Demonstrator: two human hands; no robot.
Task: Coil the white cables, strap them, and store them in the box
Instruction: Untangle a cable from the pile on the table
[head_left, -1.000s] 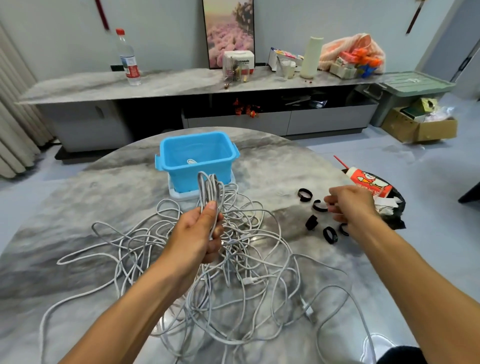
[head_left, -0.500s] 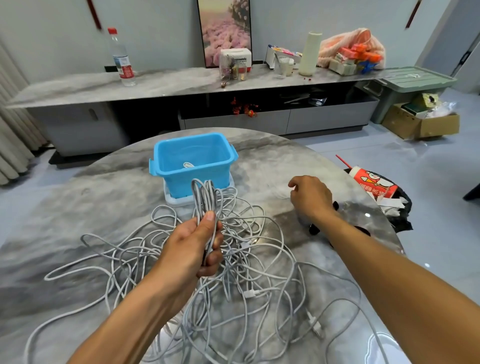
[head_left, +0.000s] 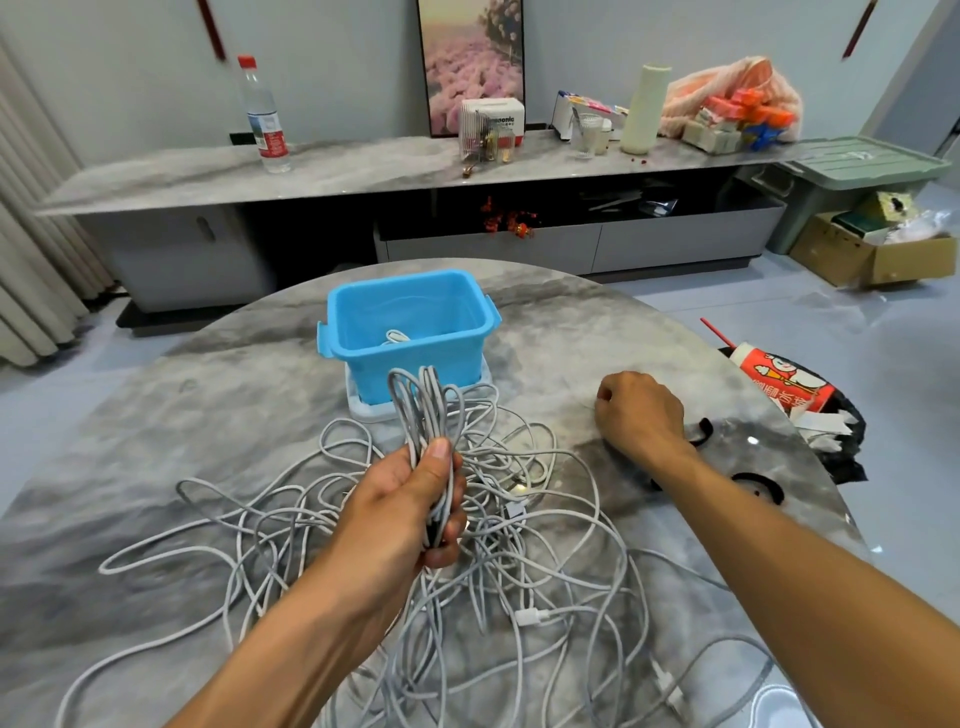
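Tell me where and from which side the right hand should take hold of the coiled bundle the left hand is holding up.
Take the coiled bundle at its free looped top, just above the left hand. Those strands run together and upright there, while the lower part sits inside that grip. Bring the right hand in from the right, probably clear of the blue box.

The left hand grips a coiled white cable bundle upright above a tangle of loose white cables on the marble table. The right hand rests curled beside black straps. A blue box behind holds one cable
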